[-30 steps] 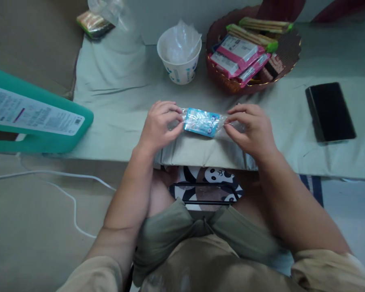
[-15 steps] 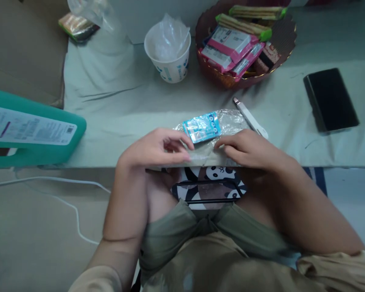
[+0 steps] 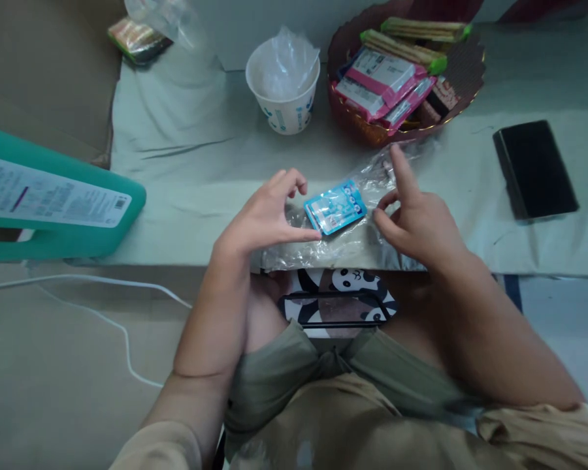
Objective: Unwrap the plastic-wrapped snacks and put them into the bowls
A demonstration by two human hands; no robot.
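Observation:
A small blue packet (image 3: 335,207) with white print lies on a crumpled sheet of clear plastic (image 3: 298,253) at the table's front edge. To the packet's left is my left hand (image 3: 269,214), thumb and fingers apart in a C shape; the thumb tip reaches its lower left corner. My right hand (image 3: 416,219) rests over the plastic on the other side, index finger stretched forward, thumb and remaining fingers bent near the packet's right end. No object shows in its grasp. A white nail clipper is now mostly hidden under the right hand and plastic.
Behind stand a paper cup (image 3: 281,114) holding a clear bag and a brown bowl (image 3: 367,134) of wrapped snacks. A black phone-like object (image 3: 536,170) lies right. At left are a green container (image 3: 68,241) and a white cable (image 3: 127,281). A panda-print item (image 3: 353,281) is below the edge.
Both hands have moved forward and opened wider; the right index finger is now extended. The clear plastic has spread out toward the bowl and the front edge. The view has shifted slightly.

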